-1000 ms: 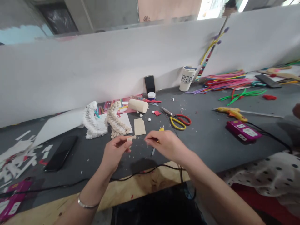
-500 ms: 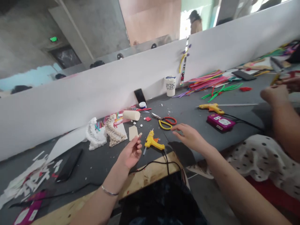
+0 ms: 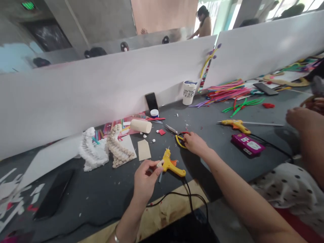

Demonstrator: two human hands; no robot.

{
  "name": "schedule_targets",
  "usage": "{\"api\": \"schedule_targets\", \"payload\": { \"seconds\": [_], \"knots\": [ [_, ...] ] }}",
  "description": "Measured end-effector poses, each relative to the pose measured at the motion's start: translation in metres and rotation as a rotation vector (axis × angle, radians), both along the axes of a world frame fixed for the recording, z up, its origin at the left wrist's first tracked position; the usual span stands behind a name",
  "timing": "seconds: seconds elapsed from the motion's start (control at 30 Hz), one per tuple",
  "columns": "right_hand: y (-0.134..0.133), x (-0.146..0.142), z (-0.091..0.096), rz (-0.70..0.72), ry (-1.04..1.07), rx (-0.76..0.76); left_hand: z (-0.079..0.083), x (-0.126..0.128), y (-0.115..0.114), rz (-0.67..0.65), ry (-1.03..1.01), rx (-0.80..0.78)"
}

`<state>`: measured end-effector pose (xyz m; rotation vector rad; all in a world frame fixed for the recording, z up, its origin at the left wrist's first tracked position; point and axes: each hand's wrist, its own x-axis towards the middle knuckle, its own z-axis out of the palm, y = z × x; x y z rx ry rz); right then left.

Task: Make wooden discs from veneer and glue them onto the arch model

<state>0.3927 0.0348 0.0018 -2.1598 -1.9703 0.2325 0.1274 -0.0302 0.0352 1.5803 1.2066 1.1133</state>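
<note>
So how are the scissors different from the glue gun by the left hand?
The scissors have red and yellow handles; the glue gun is yellow with an orange trigger. The right hand touches the scissors, not the glue gun. Both have yellow parts.

Head view close above dark table (image 3: 106,199), facing forward-down toward white partition (image 3: 111,84).

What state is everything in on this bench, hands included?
Left hand: pinching a beige piece
Right hand: at the scissors' handles, grip partly hidden
Scissors: lying flat
Near glue gun: lying on its side
Far glue gun: lying on its side
Roll: lying on its side
Cup: upright
Jar: upright
Left phone: flat, dark
Back phone: propped up, dark
</note>
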Motion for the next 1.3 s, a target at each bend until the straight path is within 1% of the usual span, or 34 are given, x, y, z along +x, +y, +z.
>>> {"api": "schedule_targets", "payload": {
  "seconds": [0.07,0.13,0.2,0.23,0.27,0.3,0.33,0.37,0.43,0.5,0.57,0.63,0.7,0.77,0.83,0.93,0.97,1.07,1.17,1.27,1.3],
  "knots": [
    [0.006,0.004,-0.001,-0.017,-0.006,-0.014,-0.004,0.005,0.012,-0.011,-0.02,-0.048],
    [0.008,0.007,0.003,-0.034,-0.009,-0.02,-0.006,0.009,0.025,-0.032,-0.02,-0.055],
    [0.002,0.004,0.011,-0.03,0.014,0.021,-0.006,0.011,0.036,-0.049,0.013,-0.026],
    [-0.004,0.0,0.017,-0.022,0.038,0.073,-0.006,0.011,0.042,-0.055,0.04,-0.007],
    [-0.01,-0.007,0.024,0.031,0.146,0.216,-0.007,0.012,0.046,-0.059,0.07,0.011],
    [-0.017,-0.016,0.03,0.118,0.266,0.317,-0.008,0.012,0.05,-0.063,0.102,0.027],
    [-0.023,-0.026,0.036,0.218,0.366,0.373,-0.009,0.012,0.054,-0.068,0.132,0.04],
    [-0.028,-0.037,0.041,0.289,0.425,0.384,-0.011,0.012,0.056,-0.072,0.162,0.05],
    [-0.032,-0.058,0.046,0.337,0.437,0.379,-0.015,0.011,0.06,-0.077,0.224,0.076],
    [-0.031,-0.076,0.045,0.337,0.393,0.345,-0.018,0.011,0.06,-0.084,0.291,0.118],
    [-0.028,-0.088,0.04,0.329,0.351,0.333,-0.02,0.01,0.06,-0.092,0.359,0.165],
    [-0.025,-0.094,0.034,0.335,0.326,0.343,-0.021,0.009,0.059,-0.091,0.401,0.199],
    [-0.024,-0.097,0.03,0.345,0.309,0.35,-0.02,0.008,0.059,-0.085,0.396,0.193],
    [-0.022,-0.094,0.027,0.329,0.291,0.336,-0.02,0.007,0.059,-0.086,0.34,0.138],
    [-0.015,-0.085,0.026,0.257,0.284,0.32,-0.02,0.006,0.059,-0.087,0.254,0.07],
    [0.003,-0.061,0.025,0.058,0.243,0.304,-0.022,0.003,0.058,-0.072,0.104,-0.019],
    [0.01,-0.052,0.024,-0.015,0.195,0.281,-0.023,0.002,0.058,-0.068,0.049,-0.063],
    [0.021,-0.023,0.019,-0.013,0.063,0.155,-0.026,-0.001,0.059,-0.045,-0.171,-0.288],
    [0.014,-0.003,0.006,0.01,0.025,0.082,-0.028,-0.003,0.063,0.011,-0.413,-0.508],
    [0.005,0.009,-0.011,0.077,0.008,0.042,-0.029,-0.003,0.067,0.04,-0.569,-0.638],
    [0.004,0.011,-0.016,0.078,0.005,0.04,-0.029,-0.003,0.067,0.038,-0.605,-0.676]
  ]
}}
